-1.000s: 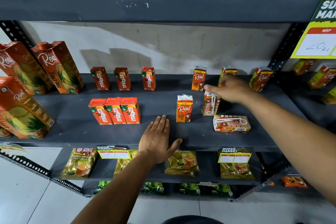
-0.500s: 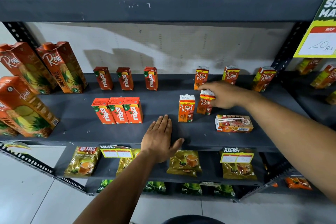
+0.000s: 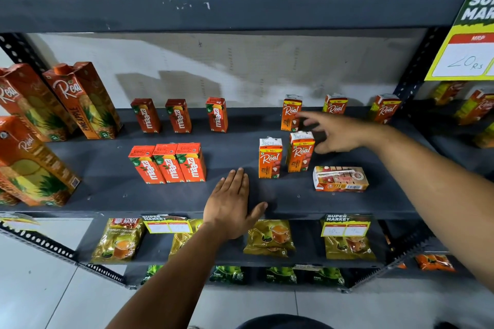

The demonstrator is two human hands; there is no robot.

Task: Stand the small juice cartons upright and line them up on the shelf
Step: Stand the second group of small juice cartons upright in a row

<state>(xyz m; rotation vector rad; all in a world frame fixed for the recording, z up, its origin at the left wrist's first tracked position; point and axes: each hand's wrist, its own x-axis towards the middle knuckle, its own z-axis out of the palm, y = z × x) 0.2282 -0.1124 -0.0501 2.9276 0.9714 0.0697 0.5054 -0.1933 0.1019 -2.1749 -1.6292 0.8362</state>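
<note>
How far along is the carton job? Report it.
Done: two small Real cartons stand side by side in front. In hand: nothing; right hand is open beside them, left hand flat on the shelf. Left: one carton lying flat.

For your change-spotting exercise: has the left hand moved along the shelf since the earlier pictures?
No. The left hand lies flat on the shelf's front edge as before, just right of the three front Maaza cartons and left of the front Real carton.
</note>
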